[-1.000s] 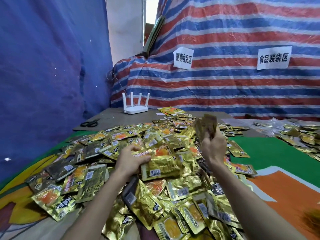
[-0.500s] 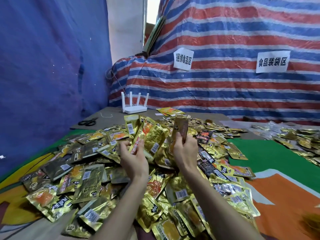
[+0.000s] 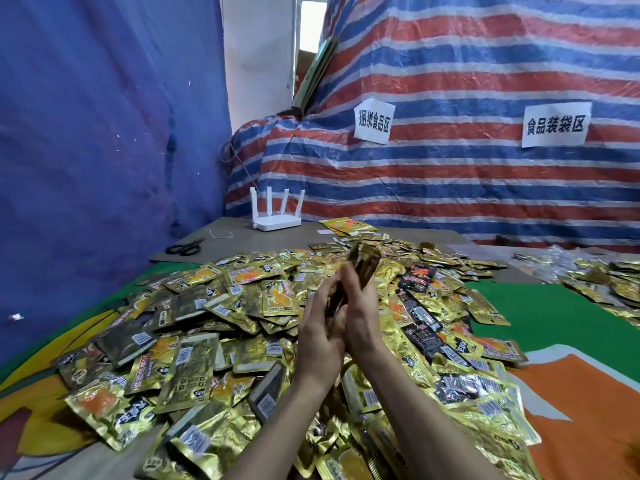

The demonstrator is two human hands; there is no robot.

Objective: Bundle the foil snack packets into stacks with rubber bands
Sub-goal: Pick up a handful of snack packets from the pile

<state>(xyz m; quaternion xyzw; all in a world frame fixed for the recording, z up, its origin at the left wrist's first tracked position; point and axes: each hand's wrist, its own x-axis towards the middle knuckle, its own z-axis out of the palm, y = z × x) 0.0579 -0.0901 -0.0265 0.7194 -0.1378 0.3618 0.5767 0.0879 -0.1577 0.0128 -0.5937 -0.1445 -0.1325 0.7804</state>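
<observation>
A big heap of gold foil snack packets (image 3: 242, 341) covers the table in front of me, with a few black packets (image 3: 420, 273) mixed in. Above the heap's middle, my two hands are brought together around a small upright stack of packets (image 3: 365, 263). My left hand (image 3: 318, 330) holds the stack from the left, its fingers running up along it. From the right, my right hand (image 3: 362, 306) grips the same stack. Only the stack's top edge shows above the fingers. No rubber band is visible on the stack.
A white router (image 3: 275, 221), black scissors (image 3: 185, 247) and a thin white loop (image 3: 221, 234) lie on the brown board at the back. A second packet pile (image 3: 602, 282) sits far right. Blue tarp walls the left, striped tarp the back.
My left hand picked several packets off the heap, lifted them, and joined them to the stack in my right hand. Both hands now meet at the middle.
</observation>
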